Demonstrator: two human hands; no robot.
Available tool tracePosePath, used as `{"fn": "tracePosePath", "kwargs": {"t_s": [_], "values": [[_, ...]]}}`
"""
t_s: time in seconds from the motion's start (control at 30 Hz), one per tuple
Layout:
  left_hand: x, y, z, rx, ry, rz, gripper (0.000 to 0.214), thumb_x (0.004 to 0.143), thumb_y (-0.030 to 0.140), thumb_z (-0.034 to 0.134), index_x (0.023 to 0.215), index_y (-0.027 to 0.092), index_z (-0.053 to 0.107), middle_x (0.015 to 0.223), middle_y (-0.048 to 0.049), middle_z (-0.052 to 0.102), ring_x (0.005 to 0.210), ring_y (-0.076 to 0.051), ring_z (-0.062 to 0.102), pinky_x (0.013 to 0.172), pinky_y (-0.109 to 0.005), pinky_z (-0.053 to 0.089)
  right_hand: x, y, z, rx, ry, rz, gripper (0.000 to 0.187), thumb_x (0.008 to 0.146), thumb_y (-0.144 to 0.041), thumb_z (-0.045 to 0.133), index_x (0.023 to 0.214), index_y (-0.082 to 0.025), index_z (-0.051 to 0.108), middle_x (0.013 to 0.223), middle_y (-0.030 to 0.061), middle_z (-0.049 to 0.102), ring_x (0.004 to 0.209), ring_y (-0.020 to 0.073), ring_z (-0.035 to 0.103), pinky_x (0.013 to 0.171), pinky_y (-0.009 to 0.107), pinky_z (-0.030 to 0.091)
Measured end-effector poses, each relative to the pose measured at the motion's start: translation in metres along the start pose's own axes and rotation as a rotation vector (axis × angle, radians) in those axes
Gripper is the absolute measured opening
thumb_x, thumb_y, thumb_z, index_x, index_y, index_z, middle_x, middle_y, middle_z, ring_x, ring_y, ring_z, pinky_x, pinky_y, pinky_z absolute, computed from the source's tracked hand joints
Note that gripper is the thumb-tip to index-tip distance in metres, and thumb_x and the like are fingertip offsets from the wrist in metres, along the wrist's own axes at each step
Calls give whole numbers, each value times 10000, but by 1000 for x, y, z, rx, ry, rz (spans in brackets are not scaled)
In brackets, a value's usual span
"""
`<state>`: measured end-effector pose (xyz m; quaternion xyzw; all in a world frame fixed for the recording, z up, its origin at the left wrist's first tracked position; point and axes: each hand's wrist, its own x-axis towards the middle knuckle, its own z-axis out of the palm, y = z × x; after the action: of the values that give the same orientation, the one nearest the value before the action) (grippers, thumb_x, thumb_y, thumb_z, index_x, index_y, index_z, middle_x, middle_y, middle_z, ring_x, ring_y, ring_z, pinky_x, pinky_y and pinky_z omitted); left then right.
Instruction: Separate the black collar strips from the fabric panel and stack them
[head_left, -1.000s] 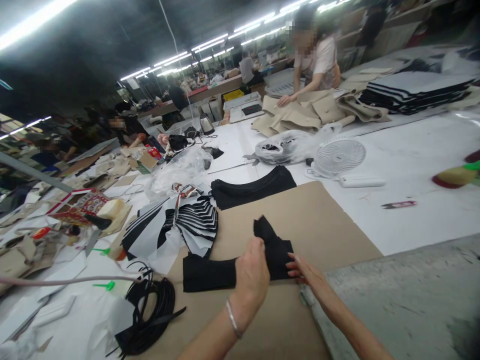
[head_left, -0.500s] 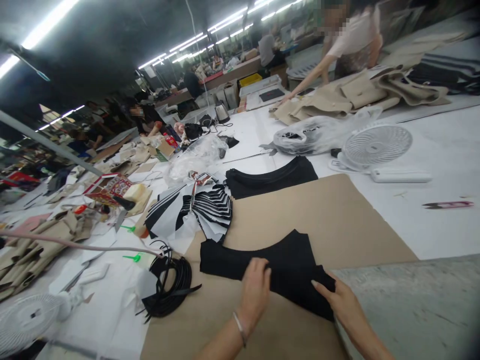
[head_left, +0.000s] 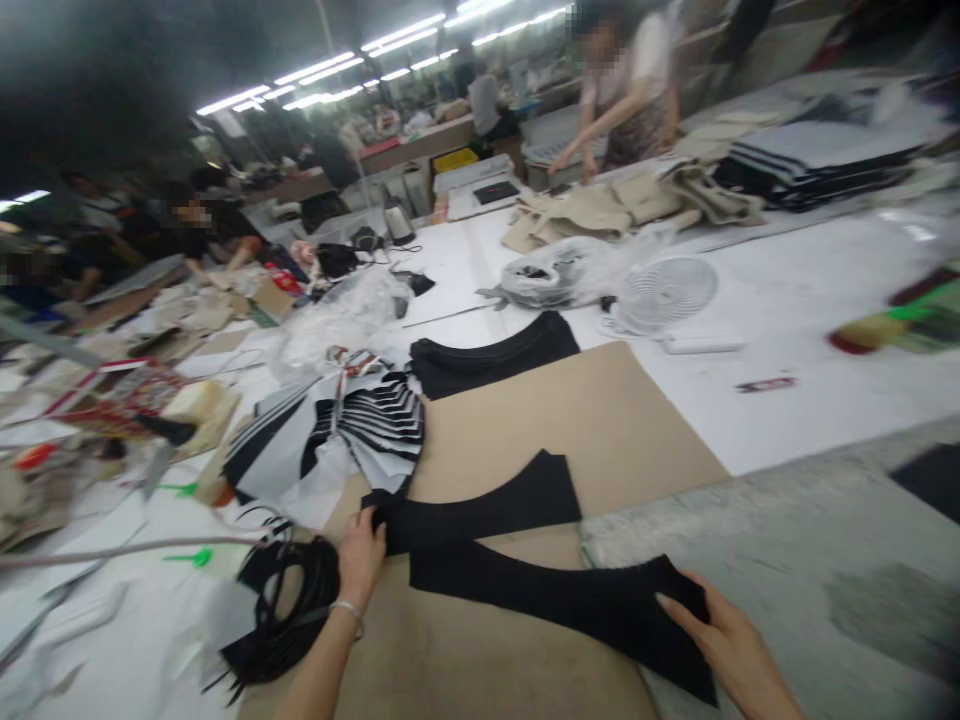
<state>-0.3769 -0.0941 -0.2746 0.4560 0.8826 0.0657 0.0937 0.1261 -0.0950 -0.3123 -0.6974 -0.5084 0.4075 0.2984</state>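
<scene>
My right hand [head_left: 726,632] pinches the right end of a curved black fabric piece [head_left: 547,590], thumb on top and fingers beneath. That piece reaches leftward over the brown board [head_left: 450,650], while its right end lies past the board's edge. Another curved black fabric piece [head_left: 480,515] lies just behind it on the board. My left hand [head_left: 362,555], with a bracelet at the wrist, grips the left end of this rear piece, its fingers curled over the edge. Close to my left wrist is a coil of black strips [head_left: 289,600].
A stack of black fabric pieces [head_left: 495,355] sits at the board's back edge, beside a fanned black-and-white bundle [head_left: 337,430]. Beyond are a white fan [head_left: 667,292], a plastic bag [head_left: 547,275] and a small cutter [head_left: 765,384]. A co-worker [head_left: 630,90] stands across the table.
The two overlapping black pieces have come apart, the front one drawn right and nearer by my right hand. My left hand has moved left to the rear piece's end. The view has shifted right.
</scene>
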Motion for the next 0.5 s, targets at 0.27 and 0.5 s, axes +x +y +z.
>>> {"fn": "tracePosePath", "kwargs": {"t_s": [0.27,0.5], "values": [[-49,73,40,56,-99,76,502,859,411,525,1228,71,516,1123,-199,585,1080,-321,568,937,-418,439,-37,-3,-26,52,116,200,492,658,-544,587,1006,-198,605,891,69,715,899,319,648,822,418,489],[-64,117,34,-25,-211,-48,488,856,362,599,1222,53,511,1008,-161,645,885,-268,643,737,-409,539,-47,6,-28,139,194,199,332,716,-446,559,910,-183,615,904,81,694,886,296,623,832,408,469]]}}
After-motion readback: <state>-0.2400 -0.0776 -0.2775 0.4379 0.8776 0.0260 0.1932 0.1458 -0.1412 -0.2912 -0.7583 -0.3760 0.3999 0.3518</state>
